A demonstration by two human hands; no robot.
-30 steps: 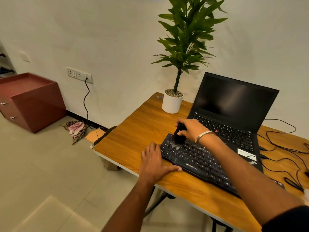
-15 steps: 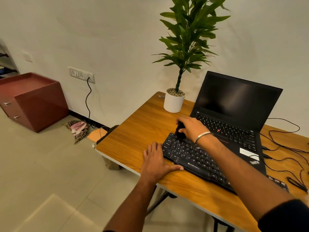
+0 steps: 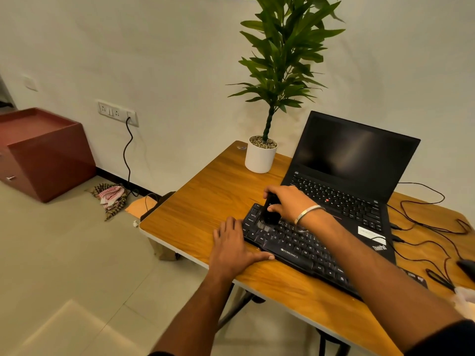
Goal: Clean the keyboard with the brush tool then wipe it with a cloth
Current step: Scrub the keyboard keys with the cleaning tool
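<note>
The black keyboard (image 3: pixel 295 242) lies slantwise on the wooden tabletop (image 3: pixel 205 199), its left end near the middle of the board and its long front side running close along the near edge toward the right. The right hand (image 3: pixel 288 201) grips a black brush tool (image 3: pixel 270 210), fingers curled round its body, with the pale bristles down on the keys at the keyboard's far-left corner. A metal bangle (image 3: pixel 308 214) sits on that wrist. The left hand (image 3: pixel 231 247) lies flat on the tabletop, fingers straight and spread, holding nothing; its thumb touches the keyboard's front left corner, and its heel is close to the tabletop's near edge.

Just behind the keyboard, an open black laptop (image 3: pixel 347 181) stands with a dark screen; its front edge appears to touch or sit just beside the keyboard's far side. A potted plant (image 3: pixel 261 158) in a white pot stands near the far-left corner of the tabletop. Between the pot, the left edge and the keyboard is a broad stretch of bare wood. Black cables (image 3: pixel 424 227) loop over the right part of the tabletop, beside the laptop. A pale thing at the right edge of the view is too cropped to name.

On the floor beyond the left edge lie a checked cloth (image 3: pixel 110 199) by the wall and a red cabinet (image 3: pixel 43 152).
</note>
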